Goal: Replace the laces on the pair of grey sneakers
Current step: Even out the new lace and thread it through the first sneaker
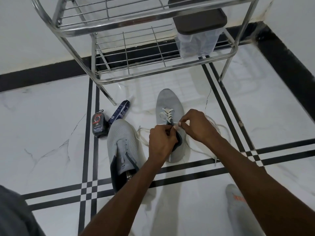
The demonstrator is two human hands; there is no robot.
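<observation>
Head view: white marble floor with black inlay lines and black skirting; metal rack against the wall. Left hand and right hand pinch the white lace over the far grey sneaker; the unlaced sneaker lies just left.

White marble floor carries two grey sneakers, polish bottle, blue box, steel rack

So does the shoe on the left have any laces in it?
No. The left sneaker shows bare eyelets; only the right sneaker has a white lace.
</observation>
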